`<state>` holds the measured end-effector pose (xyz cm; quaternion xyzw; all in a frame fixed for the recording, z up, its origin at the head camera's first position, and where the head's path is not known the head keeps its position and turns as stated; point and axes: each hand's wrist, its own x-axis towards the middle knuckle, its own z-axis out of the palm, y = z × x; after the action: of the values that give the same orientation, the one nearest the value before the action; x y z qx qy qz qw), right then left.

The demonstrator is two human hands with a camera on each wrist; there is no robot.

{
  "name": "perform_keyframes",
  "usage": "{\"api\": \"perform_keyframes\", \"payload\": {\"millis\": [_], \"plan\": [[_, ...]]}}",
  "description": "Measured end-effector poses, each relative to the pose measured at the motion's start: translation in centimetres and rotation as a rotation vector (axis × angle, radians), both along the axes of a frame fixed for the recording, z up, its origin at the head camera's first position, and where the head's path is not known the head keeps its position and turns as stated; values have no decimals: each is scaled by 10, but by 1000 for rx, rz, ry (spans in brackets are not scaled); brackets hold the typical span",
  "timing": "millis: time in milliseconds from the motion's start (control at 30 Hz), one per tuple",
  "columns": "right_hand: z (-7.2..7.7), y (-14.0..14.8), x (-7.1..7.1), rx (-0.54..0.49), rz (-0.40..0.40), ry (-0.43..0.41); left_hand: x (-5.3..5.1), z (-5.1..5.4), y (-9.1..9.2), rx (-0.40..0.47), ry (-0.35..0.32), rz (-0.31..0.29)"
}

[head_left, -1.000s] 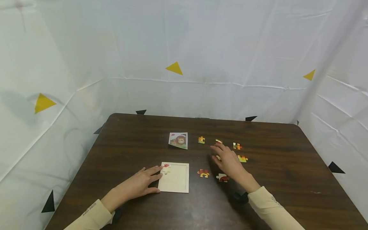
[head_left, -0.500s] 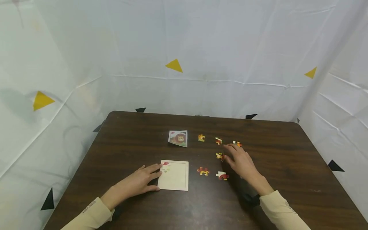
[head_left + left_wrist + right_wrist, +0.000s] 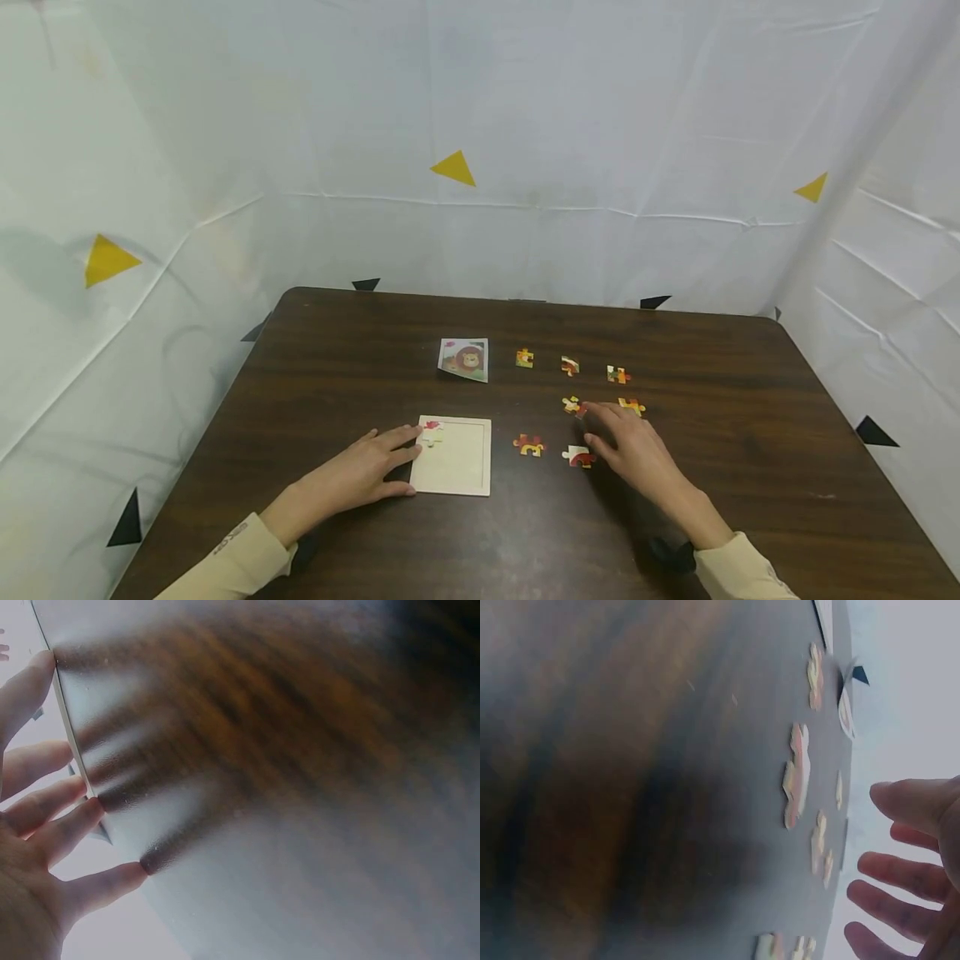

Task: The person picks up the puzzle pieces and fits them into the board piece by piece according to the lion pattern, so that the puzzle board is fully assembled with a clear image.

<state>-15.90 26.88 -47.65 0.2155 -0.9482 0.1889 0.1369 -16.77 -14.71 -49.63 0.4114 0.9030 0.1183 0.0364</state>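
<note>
My left hand (image 3: 360, 471) rests with its fingers spread along the left edge of a square wooden puzzle board (image 3: 457, 467). In the board's upper left corner lies a puzzle piece with a pink and white print (image 3: 432, 435). Over the table, my right hand (image 3: 637, 446) hovers with bent, parted fingers and nothing between them, as the right wrist view shows. Close to its fingertips lie a yellow and red puzzle piece (image 3: 572, 405) and a white and dark red puzzle piece (image 3: 577, 457). A red and yellow puzzle piece (image 3: 530, 445) lies between board and hand.
A lion picture card (image 3: 463, 360) with a curled lower edge lies behind the board. More puzzle pieces form a back row, among them an orange and green one (image 3: 618, 375). Another piece (image 3: 632, 407) sits just beyond the right hand. White sheeting (image 3: 540, 125) hangs around the dark table (image 3: 345, 350).
My right hand has drawn back toward me and to the right, uncovering pieces in the back row and on the right. The left hand has stayed on the board's edge.
</note>
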Motion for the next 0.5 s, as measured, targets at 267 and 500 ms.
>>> {"api": "perform_keyframes", "payload": {"millis": [267, 500], "plan": [[-13, -2, 13, -21, 69, 17, 0, 1, 0, 3, -7, 3], [-24, -3, 20, -47, 80, -11, 1, 0, 0, 13, 13, -9]]}}
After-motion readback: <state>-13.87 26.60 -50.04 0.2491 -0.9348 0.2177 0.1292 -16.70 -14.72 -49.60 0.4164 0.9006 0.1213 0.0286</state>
